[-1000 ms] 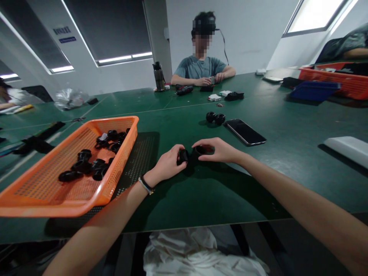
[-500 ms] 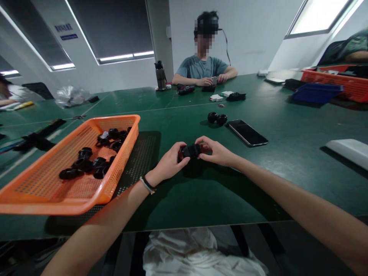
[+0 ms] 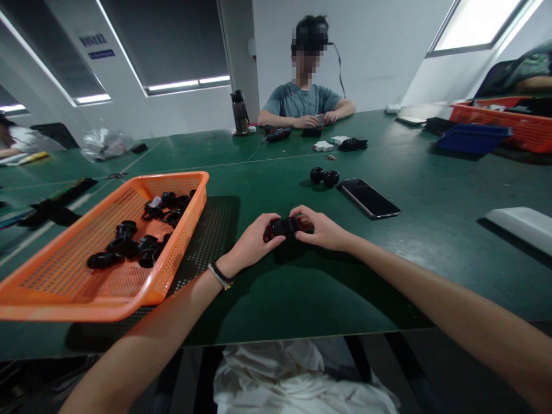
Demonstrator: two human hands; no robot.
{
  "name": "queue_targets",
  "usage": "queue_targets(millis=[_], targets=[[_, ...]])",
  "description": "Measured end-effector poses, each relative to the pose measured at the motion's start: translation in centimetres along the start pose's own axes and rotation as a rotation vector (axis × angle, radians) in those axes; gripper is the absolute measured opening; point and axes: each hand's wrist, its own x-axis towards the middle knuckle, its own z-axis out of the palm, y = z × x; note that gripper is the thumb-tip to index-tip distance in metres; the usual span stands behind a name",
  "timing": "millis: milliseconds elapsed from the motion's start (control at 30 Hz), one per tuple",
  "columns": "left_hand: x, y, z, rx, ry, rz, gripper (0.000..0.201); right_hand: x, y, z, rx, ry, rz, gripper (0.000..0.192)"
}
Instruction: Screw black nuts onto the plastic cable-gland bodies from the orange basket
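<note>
A short black plastic fitting (image 3: 284, 226), round with raised bands, is held level between my two hands a little above the green table. My left hand (image 3: 254, 244) closes on its left end, with thumb in front and fingers behind. At the other end, my right hand (image 3: 321, 229) pinches it between thumb and fingertips. To the left, an orange perforated basket (image 3: 146, 296) contains several similar black fittings (image 3: 125, 244). Beyond my hands, two more rounded black pieces (image 3: 324, 176) lie side by side on the table.
A phone (image 3: 368, 198) lies right of my hands, and a white object (image 3: 521, 227) sits farther right. Across the table (image 3: 267, 310) a person (image 3: 302, 106) handles a small part beside a dark bottle (image 3: 239, 114). Blue (image 3: 474, 139) and red (image 3: 500, 123) bins stand far right.
My right hand shifts slightly left along with the fitting, which both hands keep holding. The whole view drifts a few pixels; the basket's contents look the same.
</note>
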Motion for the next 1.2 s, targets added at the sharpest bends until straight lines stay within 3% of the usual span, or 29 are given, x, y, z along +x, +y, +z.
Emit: queue_targets(millis=[400,1200], targets=[[-0.01,-0.15,-0.16,0.038,-0.009,0.019,0.038,0.06,0.13,0.15,-0.018,-0.015,0.037,0.030],[-0.04,-0.55,-0.03,-0.083,0.037,0.006,0.040,0.11,-0.51,0.58,-0.061,-0.013,0.068,0.025]])
